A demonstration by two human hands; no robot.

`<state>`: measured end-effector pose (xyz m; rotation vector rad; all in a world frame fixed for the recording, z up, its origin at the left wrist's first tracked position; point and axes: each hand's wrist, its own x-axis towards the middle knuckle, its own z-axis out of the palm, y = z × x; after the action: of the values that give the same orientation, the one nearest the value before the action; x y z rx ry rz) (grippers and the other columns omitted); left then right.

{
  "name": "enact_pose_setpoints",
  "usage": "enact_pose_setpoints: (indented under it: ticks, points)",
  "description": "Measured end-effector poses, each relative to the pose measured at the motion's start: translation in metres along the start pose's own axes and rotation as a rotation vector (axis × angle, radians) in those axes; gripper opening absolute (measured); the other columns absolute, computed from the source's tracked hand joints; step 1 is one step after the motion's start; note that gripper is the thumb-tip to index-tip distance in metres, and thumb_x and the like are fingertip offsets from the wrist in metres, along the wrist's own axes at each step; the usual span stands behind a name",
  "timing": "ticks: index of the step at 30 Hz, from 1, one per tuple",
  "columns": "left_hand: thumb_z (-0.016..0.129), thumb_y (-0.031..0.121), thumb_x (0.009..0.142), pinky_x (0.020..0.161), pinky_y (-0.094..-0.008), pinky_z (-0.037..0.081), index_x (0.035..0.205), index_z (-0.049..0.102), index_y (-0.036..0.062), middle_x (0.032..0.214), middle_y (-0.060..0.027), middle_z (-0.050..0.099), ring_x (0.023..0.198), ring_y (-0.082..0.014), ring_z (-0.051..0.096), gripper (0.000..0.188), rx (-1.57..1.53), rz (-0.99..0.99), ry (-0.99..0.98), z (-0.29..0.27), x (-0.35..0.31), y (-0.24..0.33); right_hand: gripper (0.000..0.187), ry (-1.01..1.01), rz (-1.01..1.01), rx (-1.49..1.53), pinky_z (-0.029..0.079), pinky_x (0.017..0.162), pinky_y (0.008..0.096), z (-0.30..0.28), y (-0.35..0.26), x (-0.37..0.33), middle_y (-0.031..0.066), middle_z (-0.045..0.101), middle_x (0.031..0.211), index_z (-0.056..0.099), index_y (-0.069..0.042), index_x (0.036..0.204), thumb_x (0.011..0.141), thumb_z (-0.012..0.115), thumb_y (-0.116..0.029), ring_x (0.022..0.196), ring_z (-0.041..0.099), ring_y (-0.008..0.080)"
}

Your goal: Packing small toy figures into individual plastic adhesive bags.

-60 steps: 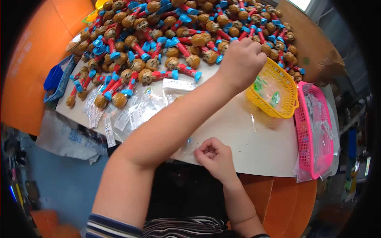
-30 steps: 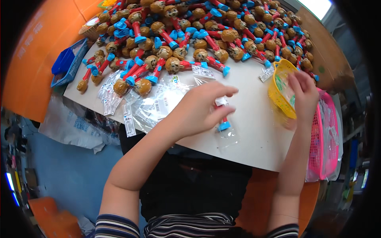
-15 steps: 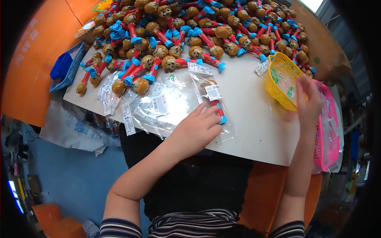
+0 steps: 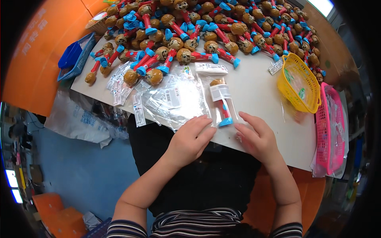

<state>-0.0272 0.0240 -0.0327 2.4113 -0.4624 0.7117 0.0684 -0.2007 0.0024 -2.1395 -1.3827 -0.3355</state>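
A clear plastic bag (image 4: 233, 104) lies on the table in front of me. Inside it is a toy figure (image 4: 225, 112) with a brown head, a red stick body and a blue base; a white printed slip (image 4: 220, 92) covers its upper part. My left hand (image 4: 190, 139) rests at the bag's lower left, fingers apart and holding nothing. On the other side is my right hand (image 4: 258, 137), fingers curled with a small pale, shiny bit showing under them, too small to name. Left of the bag lie more clear bags (image 4: 166, 104).
A big heap of the same toy figures (image 4: 222, 29) fills the table's far side. To the right stand a yellow basket (image 4: 283, 87) with clear packets and a pink basket (image 4: 323, 146). A blue basket (image 4: 80, 63) sits at the left edge, near folded printed slips (image 4: 139, 111).
My right hand has come from the yellow basket back beside the bagged toy figure. The left hand has moved off the bag to its lower left. The view has shifted slightly.
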Motion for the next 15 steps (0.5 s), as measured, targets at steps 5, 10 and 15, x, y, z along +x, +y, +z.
enact_pose_setpoints:
  ticks: [5, 10, 15]
  points:
    - [0.063, 0.004, 0.072, 0.088, -0.0419, 0.051, 0.106, 0.064, 0.0069, 0.106, -0.0149, 0.06, 0.101, -0.0323, 0.062, 0.034, 0.011, 0.076, -0.004, 0.007, -0.001, -0.004, 0.029, 0.037, -0.144, -0.037, 0.056, 0.072, 0.0359, 0.006, 0.008, -0.005, 0.0159, 0.064, 0.112, 0.066, -0.003, 0.097, 0.07, 0.074, 0.001, 0.088, 0.066, 0.0303]
    - [0.071, 0.004, 0.069, 0.074, -0.0372, 0.051, 0.101, 0.067, 0.0087, 0.094, -0.0103, 0.059, 0.086, -0.0277, 0.061, 0.032, 0.028, 0.13, 0.028, -0.001, 0.018, 0.004, 0.025, 0.05, -0.144, -0.021, 0.056, 0.07, 0.0345, 0.006, 0.01, -0.007, 0.0168, 0.065, 0.111, 0.066, -0.003, 0.089, 0.065, 0.074, 0.002, 0.087, 0.067, 0.0306]
    - [0.071, 0.004, 0.068, 0.071, -0.0362, 0.049, 0.095, 0.065, 0.0069, 0.09, -0.009, 0.058, 0.083, -0.0267, 0.061, 0.028, 0.008, 0.128, -0.012, -0.002, 0.02, -0.003, 0.024, 0.075, -0.1, 0.005, 0.055, 0.071, 0.0342, 0.0, 0.012, -0.013, 0.0164, 0.065, 0.113, 0.065, -0.003, 0.087, 0.066, 0.074, 0.002, 0.088, 0.066, 0.0302]
